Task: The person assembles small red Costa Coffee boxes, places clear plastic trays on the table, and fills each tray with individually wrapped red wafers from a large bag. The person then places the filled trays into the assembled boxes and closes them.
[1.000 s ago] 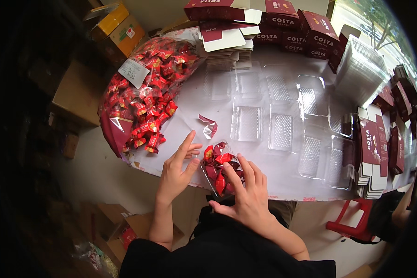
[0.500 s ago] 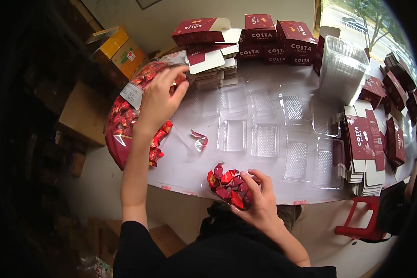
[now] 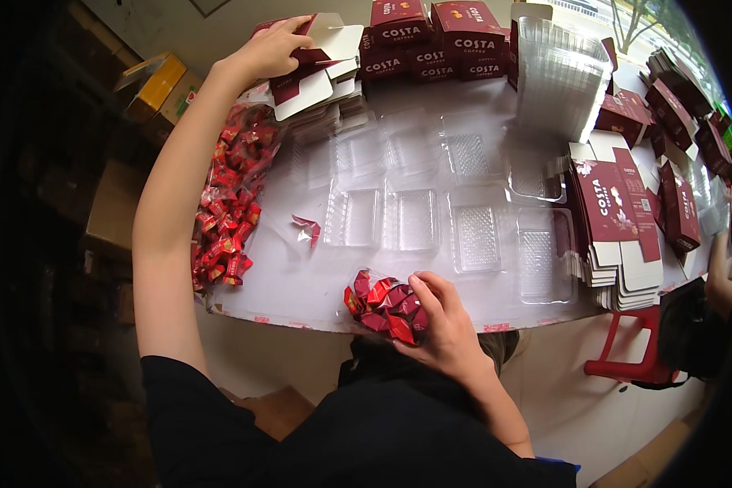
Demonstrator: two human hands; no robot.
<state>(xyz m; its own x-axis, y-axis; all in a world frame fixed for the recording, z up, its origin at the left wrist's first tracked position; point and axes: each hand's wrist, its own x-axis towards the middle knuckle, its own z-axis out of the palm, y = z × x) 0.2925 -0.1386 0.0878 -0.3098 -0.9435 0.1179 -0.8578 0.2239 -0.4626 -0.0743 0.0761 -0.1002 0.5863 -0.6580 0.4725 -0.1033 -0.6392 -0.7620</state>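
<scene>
At the back left, my left hand [image 3: 272,50] has its fingers over an open dark red carton [image 3: 307,55], which lies on a stack of flat, folded cartons [image 3: 321,102]. The hand hides part of that carton. My right hand [image 3: 446,324] grips the right side of a clear plastic tray at the table's near edge. Red and dark red wrapped candies [image 3: 382,301] fill this tray. Beneath my left forearm spreads a long heap of red wrapped candies [image 3: 232,195].
Several clear trays [image 3: 415,220] lie across the white table [image 3: 293,281]. A tall stack of clear trays [image 3: 561,77] stands at the back right, near folded cartons [image 3: 610,203]. Made-up boxes [image 3: 435,49] line the back. Another person's arm [image 3: 720,268] shows at far right, above a red stool [image 3: 618,350].
My left hand has moved up and away, from above the candy heap to the dark red carton. My right hand keeps hold of the filled tray. The whole view has shifted.
</scene>
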